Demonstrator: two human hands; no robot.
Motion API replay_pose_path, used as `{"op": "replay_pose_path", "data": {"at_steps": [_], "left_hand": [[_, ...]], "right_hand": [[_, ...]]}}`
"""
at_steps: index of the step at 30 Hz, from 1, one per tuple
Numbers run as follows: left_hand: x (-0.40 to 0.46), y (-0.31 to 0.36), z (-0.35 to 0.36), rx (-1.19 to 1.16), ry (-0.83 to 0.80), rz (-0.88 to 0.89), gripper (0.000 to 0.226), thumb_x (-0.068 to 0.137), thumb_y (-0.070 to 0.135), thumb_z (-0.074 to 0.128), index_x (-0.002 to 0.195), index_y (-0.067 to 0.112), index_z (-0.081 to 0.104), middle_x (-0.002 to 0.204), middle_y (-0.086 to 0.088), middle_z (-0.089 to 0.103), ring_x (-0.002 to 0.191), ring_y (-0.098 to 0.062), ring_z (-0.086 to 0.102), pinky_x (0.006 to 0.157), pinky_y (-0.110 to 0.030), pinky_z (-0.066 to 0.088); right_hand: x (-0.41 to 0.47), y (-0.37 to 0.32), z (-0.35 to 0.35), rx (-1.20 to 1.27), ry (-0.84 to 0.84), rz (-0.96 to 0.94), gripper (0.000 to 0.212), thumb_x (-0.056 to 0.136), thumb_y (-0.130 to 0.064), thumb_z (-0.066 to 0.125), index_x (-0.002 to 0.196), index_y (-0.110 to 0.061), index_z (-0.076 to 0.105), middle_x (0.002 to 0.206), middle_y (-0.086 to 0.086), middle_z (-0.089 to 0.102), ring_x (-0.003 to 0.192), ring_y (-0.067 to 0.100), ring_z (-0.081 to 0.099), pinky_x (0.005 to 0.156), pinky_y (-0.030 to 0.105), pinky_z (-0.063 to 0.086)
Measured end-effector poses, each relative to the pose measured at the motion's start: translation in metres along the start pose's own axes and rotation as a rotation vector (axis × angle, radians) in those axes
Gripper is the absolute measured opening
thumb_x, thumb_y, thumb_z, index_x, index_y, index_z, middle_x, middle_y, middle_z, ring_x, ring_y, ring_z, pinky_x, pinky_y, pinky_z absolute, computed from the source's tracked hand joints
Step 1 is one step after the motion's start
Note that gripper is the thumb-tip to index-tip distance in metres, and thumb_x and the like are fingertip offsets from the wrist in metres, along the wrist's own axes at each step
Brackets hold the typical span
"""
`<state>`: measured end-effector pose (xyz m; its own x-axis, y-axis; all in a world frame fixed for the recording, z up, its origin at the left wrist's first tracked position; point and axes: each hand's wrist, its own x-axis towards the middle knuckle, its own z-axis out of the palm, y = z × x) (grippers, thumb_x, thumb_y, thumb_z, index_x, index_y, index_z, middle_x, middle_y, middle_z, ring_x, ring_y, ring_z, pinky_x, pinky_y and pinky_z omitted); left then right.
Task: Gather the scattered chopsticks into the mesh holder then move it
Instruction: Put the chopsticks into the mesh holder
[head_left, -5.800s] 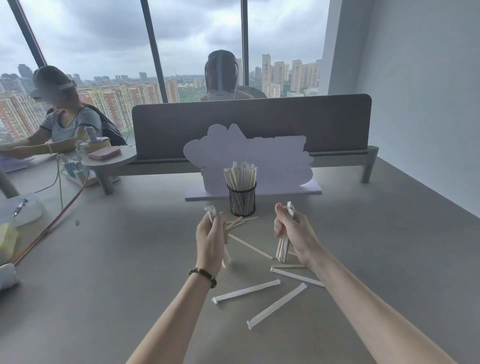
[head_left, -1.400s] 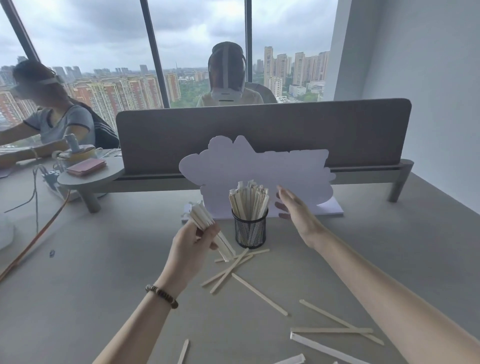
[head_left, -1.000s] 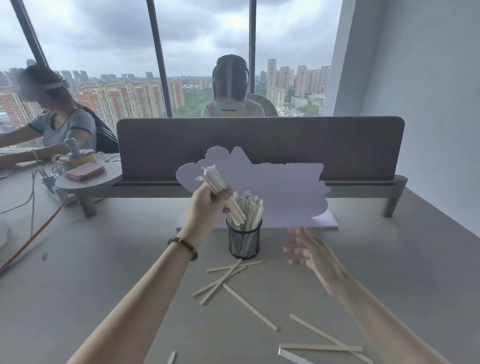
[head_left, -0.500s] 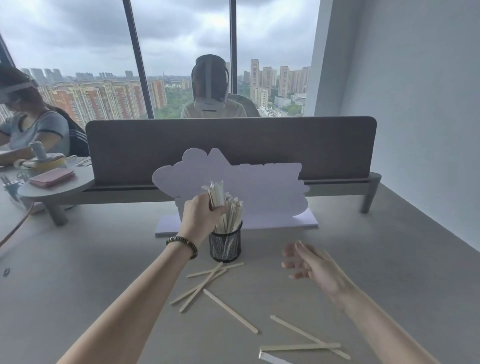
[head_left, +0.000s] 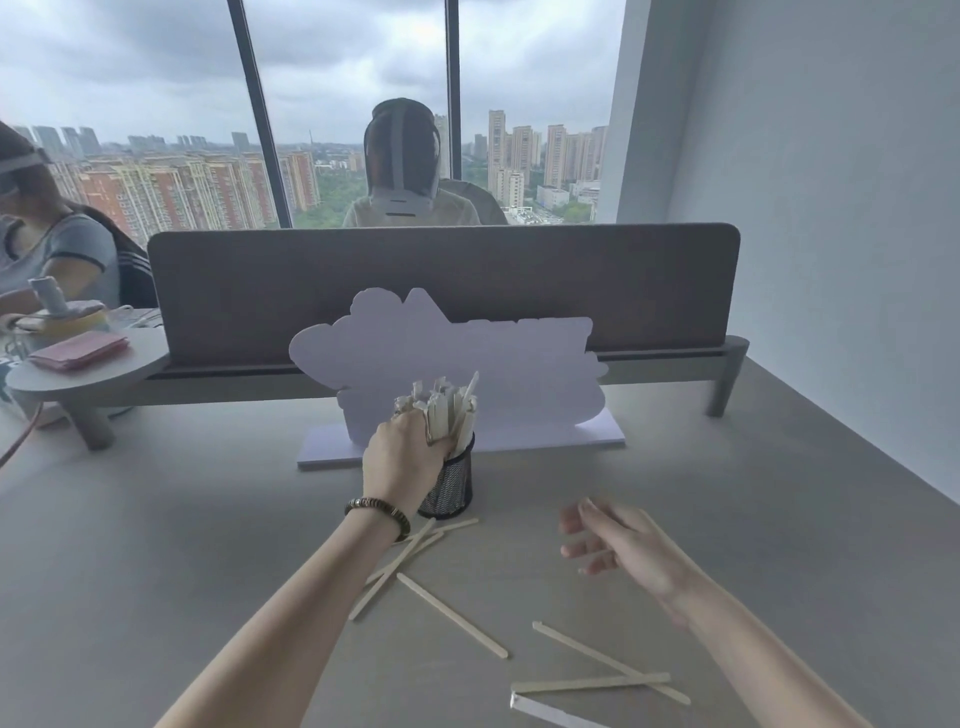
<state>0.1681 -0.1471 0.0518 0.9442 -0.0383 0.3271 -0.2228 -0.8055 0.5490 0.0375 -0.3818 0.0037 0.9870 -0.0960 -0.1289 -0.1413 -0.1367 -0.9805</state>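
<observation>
Grey desk (head_left: 156, 571) by a big window w/ a city skyline behind; a divider panel (head_left: 441, 291) runs across the far side and a pale cut-out sign (head_left: 519, 374) stands in front of it. Head view only. Mesh holder (head_left: 454, 486) sits upright mid-desk, just in front of the sign, packed w/ chopsticks (head_left: 447, 410), some in paper sleeves. Left hand (head_left: 402, 460) is at the holder's rim, fingers clenched round a bunch whose lower ends look to be inside the holder. Right hand (head_left: 618, 540) hovers apart to the right, fingers loosely spread, holding nothing. Step in hand, as I read it: dropping the left-hand bunch into the holder; gathering approx. halfway, since loose sticks (head_left: 452, 616) lie scattered on the desk near the holder's base and toward the near right, incl. one wrapped stick (head_left: 550, 713) at the bottom edge. Next move likely calls for letting go w/o tipping the holder, then the free right hand sweeping up the nearest strays; moving the holder comes after.
</observation>
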Motion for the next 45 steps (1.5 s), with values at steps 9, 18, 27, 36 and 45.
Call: {"op": "replay_pose_path", "data": {"at_steps": [9, 18, 27, 36, 45], "left_hand": [[0.002, 0.005, -0.011, -0.079, -0.025, 0.07, 0.035, 0.077, 0.041, 0.069, 0.104, 0.021, 0.059, 0.086, -0.004, 0.067, 0.087, -0.033, 0.064, 0.067, -0.036, 0.05], [0.017, 0.017, -0.027, -0.075, -0.004, 0.381, 0.046, 0.094, 0.028, 0.056, 0.138, 0.036, 0.048, 0.127, 0.001, 0.057, 0.094, -0.024, 0.063, 0.083, -0.035, 0.051], [0.028, 0.012, -0.016, -0.082, 0.038, 0.527, 0.015, 0.095, 0.017, 0.059, 0.09, 0.015, 0.073, 0.079, -0.001, 0.068, 0.072, -0.025, 0.064, 0.07, -0.039, 0.053], [0.038, 0.006, -0.008, -0.038, 0.016, 0.381, 0.024, 0.095, 0.012, 0.059, 0.078, 0.002, 0.074, 0.08, -0.015, 0.067, 0.078, -0.033, 0.063, 0.073, -0.036, 0.049], [0.016, 0.006, -0.015, -0.16, 0.116, 0.409, 0.024, 0.095, 0.018, 0.06, 0.116, 0.009, 0.069, 0.122, -0.003, 0.062, 0.082, -0.022, 0.062, 0.082, -0.022, 0.042]], "right_hand": [[-0.001, -0.002, 0.004, -0.068, -0.057, 0.021, 0.03, 0.105, -0.026, 0.046, 0.107, -0.005, 0.068, 0.105, 0.011, 0.069, 0.083, 0.02, 0.073, 0.068, 0.03, 0.056], [-0.002, -0.006, 0.003, -0.089, -0.043, 0.016, 0.026, 0.105, -0.024, 0.046, 0.108, -0.011, 0.068, 0.112, 0.016, 0.069, 0.096, 0.034, 0.073, 0.071, 0.032, 0.056], [-0.003, 0.001, -0.002, -0.07, -0.029, 0.022, 0.026, 0.105, -0.022, 0.046, 0.108, -0.008, 0.068, 0.108, 0.016, 0.069, 0.081, 0.02, 0.074, 0.067, 0.029, 0.056], [-0.005, 0.009, -0.009, -0.021, -0.012, 0.086, 0.029, 0.104, -0.029, 0.049, 0.104, -0.009, 0.071, 0.095, 0.006, 0.073, 0.08, 0.02, 0.073, 0.068, 0.03, 0.053], [-0.024, 0.002, -0.015, -0.362, -0.067, 0.043, 0.021, 0.099, -0.036, 0.058, 0.094, -0.023, 0.074, 0.097, 0.001, 0.075, 0.084, 0.015, 0.073, 0.076, 0.027, 0.057]]}}
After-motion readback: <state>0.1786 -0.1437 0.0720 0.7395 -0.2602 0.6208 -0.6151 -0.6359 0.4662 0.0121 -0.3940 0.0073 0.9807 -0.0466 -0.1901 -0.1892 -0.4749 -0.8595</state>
